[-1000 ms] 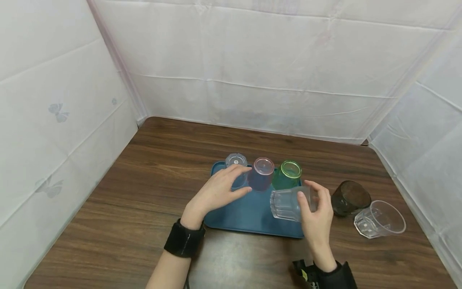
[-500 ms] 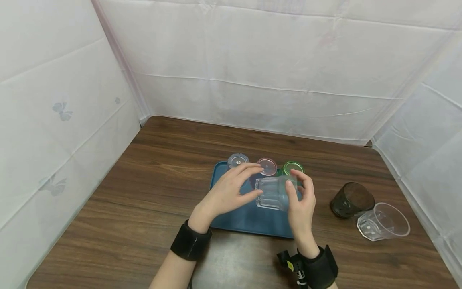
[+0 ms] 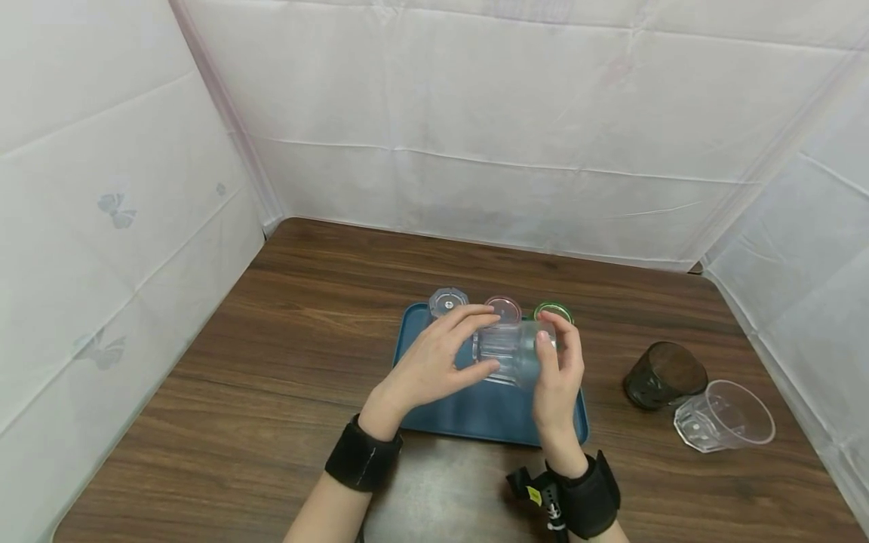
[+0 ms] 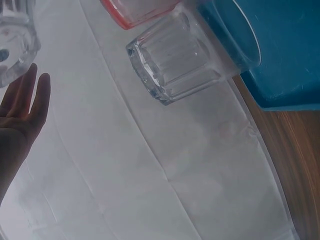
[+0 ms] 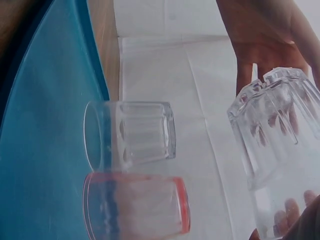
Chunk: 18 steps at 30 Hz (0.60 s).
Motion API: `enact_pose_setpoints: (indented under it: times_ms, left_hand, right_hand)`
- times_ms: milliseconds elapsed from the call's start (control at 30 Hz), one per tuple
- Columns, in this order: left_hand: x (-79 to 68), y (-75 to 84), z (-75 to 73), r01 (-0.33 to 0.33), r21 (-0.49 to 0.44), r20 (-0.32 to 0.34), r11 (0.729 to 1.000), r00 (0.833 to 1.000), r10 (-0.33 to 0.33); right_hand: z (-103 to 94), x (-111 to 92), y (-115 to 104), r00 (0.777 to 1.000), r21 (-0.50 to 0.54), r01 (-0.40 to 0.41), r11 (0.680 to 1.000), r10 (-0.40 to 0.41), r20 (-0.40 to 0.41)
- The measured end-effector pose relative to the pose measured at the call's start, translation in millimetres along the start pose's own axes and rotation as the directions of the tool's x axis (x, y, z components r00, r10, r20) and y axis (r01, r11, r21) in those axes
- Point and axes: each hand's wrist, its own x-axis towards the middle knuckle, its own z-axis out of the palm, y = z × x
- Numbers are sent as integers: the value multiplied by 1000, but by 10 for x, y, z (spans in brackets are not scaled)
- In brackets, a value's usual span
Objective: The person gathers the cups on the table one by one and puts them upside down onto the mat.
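My right hand (image 3: pixel 560 385) grips a clear glass (image 3: pixel 516 362) near its rim, holding it sideways over the blue tray (image 3: pixel 462 418), base toward the left. My left hand (image 3: pixel 434 366) is by the base, thumb and fingers spread loosely around that end. In the left wrist view its straight fingers (image 4: pixel 40 97) come right up under the faceted base. Along the tray's far side stand three upside-down glasses: a clear one (image 3: pixel 446 303), a pink one (image 3: pixel 505 308) and a green one (image 3: pixel 553 309). The hands and held glass partly hide them.
Right of the tray, a dark smoky glass (image 3: pixel 661 377) and another clear glass (image 3: pixel 723 416) stand mouth up on the wooden table (image 3: pixel 285 302). White sheeting (image 3: pixel 475 113) walls off the back and both sides. Black bands (image 3: pixel 363 456) wrap both wrists.
My right hand has carried the clear glass leftward from the tray's right side, bringing its base in between the thumb and fingers of my left hand, which moved slightly right.
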Motion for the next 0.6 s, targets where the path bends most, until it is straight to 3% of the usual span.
enact_pose_setpoints:
  times_ms: [367, 600]
  left_hand:
    - [9, 22, 33, -76, -31, -90, 997, 993, 73]
    - [12, 68, 99, -90, -106, -188, 990, 980, 69]
  right_hand:
    - [140, 1, -27, 995, 201, -65, 977, 80, -65]
    - [229, -16, -63, 988, 316, -112, 942, 140, -67]
